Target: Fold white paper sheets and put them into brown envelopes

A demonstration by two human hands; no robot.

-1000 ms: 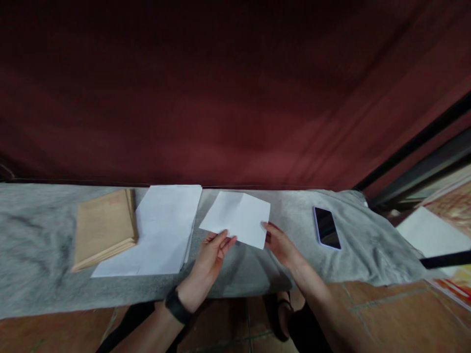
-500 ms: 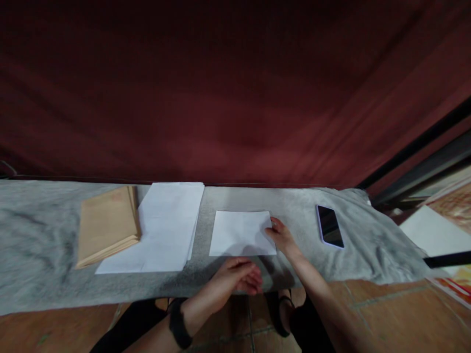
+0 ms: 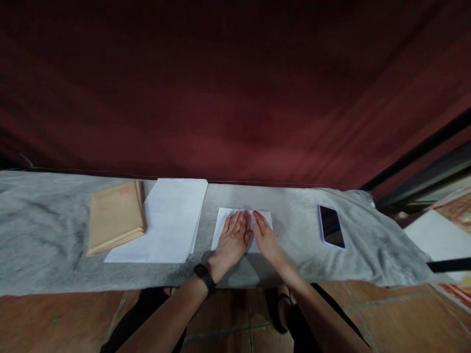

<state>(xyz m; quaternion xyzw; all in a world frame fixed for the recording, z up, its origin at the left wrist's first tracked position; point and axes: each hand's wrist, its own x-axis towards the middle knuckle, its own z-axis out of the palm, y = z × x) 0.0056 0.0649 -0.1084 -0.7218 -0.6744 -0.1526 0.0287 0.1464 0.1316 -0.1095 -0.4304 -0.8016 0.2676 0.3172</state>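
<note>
head view: the left hand (image 3: 232, 241), off the paper's near edge half a second ago, now lies palm-down on the small white paper (image 3: 220, 228); the right hand (image 3: 265, 239) has moved in from its right edge to join it. the left fingers are extended and slightly spread, the right ones straight and together, neither gripping anything. the paper rests on the grey cloth (image 3: 294, 208), between the sheet stack (image 3: 176, 220) and the smartphone (image 3: 331, 226), apparently being pressed flat.
</note>
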